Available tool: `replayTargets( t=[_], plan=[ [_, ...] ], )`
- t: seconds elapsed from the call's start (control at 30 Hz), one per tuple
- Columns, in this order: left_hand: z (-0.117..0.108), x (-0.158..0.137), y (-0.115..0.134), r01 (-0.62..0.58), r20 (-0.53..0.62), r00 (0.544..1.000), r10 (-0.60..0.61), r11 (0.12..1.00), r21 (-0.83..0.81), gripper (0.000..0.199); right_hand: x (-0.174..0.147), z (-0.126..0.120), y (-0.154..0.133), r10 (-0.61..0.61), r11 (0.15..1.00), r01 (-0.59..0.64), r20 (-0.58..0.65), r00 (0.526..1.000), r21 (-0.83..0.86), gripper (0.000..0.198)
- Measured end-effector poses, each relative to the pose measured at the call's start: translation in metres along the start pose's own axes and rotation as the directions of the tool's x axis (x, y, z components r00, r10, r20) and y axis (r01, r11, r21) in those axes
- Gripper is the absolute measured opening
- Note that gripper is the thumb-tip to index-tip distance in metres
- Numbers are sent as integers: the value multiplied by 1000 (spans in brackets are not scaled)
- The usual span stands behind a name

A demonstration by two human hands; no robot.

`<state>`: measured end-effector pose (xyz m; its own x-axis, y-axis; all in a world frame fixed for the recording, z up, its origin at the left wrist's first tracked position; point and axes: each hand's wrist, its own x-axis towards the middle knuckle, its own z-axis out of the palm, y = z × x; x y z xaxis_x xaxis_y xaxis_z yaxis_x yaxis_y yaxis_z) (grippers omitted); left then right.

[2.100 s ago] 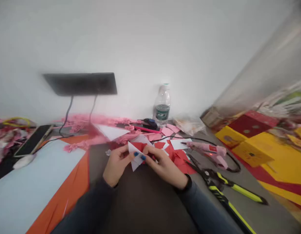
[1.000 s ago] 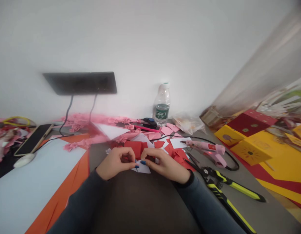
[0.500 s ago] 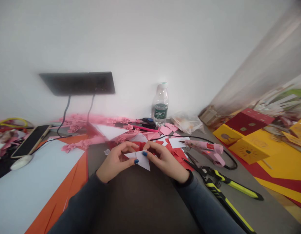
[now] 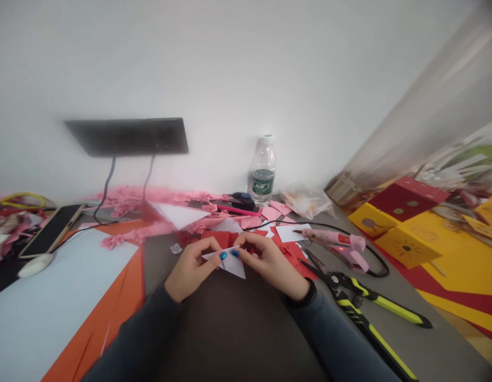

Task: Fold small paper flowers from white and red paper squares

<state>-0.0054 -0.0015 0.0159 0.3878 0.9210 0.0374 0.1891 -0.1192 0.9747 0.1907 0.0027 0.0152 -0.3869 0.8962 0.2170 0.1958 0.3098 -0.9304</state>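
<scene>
Between both hands is a small piece of white folded paper (image 4: 233,266), a pointed corner of it hanging down toward me. My left hand (image 4: 196,268) pinches its upper edge, blue-nailed thumb on the near face. My right hand (image 4: 265,262) grips the same edge just to the right, thumb also in front and fingers behind. The two thumb tips are close together. Behind the hands lie red paper pieces (image 4: 289,249) and a pink glue gun (image 4: 336,241) with a red light showing on it.
Pliers with yellow-green handles (image 4: 355,297) lie to the right, near yellow and red boxes (image 4: 407,199). A water bottle (image 4: 263,172) stands by the wall. Left are a large pale sheet (image 4: 62,302) over orange paper, a phone (image 4: 52,229) and a white mouse (image 4: 35,265).
My left hand has shifted slightly right and its thumb has moved up to the paper's top edge, closer to the right thumb. The right hand stays nearly in place.
</scene>
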Motion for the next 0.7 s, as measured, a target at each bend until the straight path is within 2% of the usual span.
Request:
replayTargets(
  t=[0.23, 0.33, 0.4, 0.53, 0.6, 0.7],
  plan=[
    [3, -1, 2, -21, -26, 999, 21, 1000, 4, 23, -1, 6, -1, -15, 997, 18, -42, 999, 73, 28],
    [5, -2, 4, 0, -51, 999, 1, 1000, 17, 24, -1, 6, -1, -31, 995, 32, -13, 999, 92, 28],
    [5, -1, 4, 23, -16, 1000, -22, 998, 51, 21, -1, 5, -2, -38, 995, 36, 16, 999, 89, 29],
    [4, -1, -1, 106, 141, 983, -119, 990, 90, 16, -1, 5, -2, -39, 999, 38, 39, 998, 39, 29],
    [4, 0, -4, 136, 150, 978, -147, 987, 81, 21, 0, 6, 0, -12, 999, 11, 22, 1000, 44, 30],
    [6, 0, -7, 146, 98, 984, -146, 989, 9, 28, 1, 8, 3, 32, 998, -28, -67, 997, 50, 26]
  ],
)
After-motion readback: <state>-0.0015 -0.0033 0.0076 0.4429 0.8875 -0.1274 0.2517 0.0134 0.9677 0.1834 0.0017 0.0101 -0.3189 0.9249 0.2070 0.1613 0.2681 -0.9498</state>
